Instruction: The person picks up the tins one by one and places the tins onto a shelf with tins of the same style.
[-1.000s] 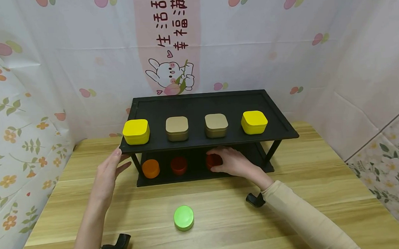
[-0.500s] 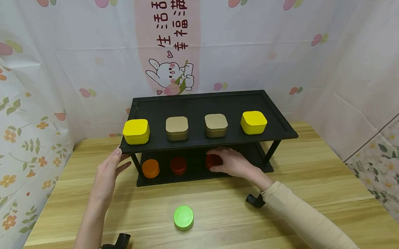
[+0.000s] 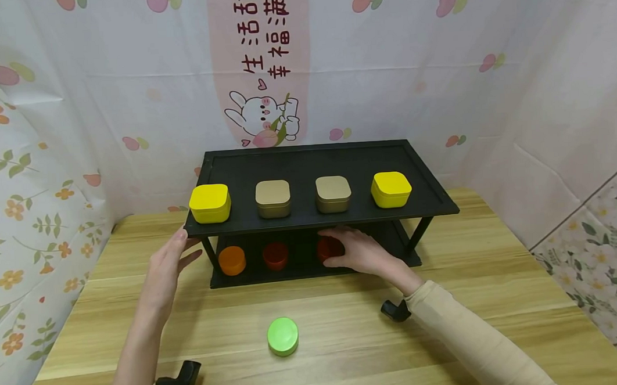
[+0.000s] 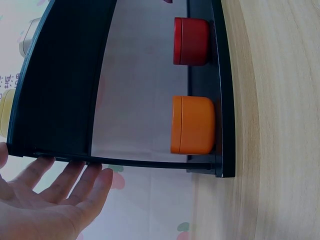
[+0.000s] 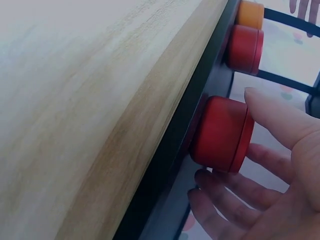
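A black two-tier shelf (image 3: pixel 307 164) stands on the table. My left hand (image 3: pixel 167 268) is at its left end, straight fingertips touching the end edge of the upper board, as the left wrist view shows. On the lower board my right hand (image 3: pixel 361 252) holds a red round tin (image 5: pixel 220 132), thumb at the lid's rim and fingers on the other side. The tin sits upright on the board. Left of it stand a second red tin (image 3: pixel 276 256) and an orange tin (image 3: pixel 232 261). Part of the held tin is hidden by the hand in the head view.
On the upper board are a yellow square tin (image 3: pixel 210 204) at the left, two gold tins (image 3: pixel 273 199), and another yellow tin (image 3: pixel 391 189) at the right. A green round tin (image 3: pixel 283 336) lies on the wooden table (image 3: pixel 328 366) in front. A patterned cloth (image 3: pixel 386 84) hangs behind.
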Demonstrator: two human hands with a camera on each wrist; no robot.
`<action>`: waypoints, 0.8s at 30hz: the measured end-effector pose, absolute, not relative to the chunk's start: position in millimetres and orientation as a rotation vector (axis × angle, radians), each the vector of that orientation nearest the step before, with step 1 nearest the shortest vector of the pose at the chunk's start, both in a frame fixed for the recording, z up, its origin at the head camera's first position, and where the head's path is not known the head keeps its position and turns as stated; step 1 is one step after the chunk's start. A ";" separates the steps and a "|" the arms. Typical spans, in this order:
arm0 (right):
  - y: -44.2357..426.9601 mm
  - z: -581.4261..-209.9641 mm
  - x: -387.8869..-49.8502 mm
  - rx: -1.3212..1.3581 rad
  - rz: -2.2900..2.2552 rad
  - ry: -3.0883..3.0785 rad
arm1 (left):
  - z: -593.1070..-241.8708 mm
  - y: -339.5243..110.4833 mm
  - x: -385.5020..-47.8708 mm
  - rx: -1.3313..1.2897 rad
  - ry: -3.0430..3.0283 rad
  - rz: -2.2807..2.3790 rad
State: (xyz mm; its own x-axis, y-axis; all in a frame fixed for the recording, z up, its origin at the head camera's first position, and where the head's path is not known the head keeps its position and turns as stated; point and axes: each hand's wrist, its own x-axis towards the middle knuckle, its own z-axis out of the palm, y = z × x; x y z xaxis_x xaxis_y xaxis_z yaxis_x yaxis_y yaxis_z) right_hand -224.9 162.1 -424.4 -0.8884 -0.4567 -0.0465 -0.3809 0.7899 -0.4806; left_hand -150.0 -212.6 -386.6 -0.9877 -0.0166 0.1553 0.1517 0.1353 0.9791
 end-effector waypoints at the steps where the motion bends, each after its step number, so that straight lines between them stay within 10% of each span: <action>1: 162.8 -424.1 -224.3 -0.663 -0.711 2.821 | -386.7 -212.7 -150.0 -0.137 -2.269 -1.978; 24: 176.6 -414.8 -202.0 -0.779 -0.704 2.983 | -387.6 -214.2 -150.9 -0.133 -2.279 -1.993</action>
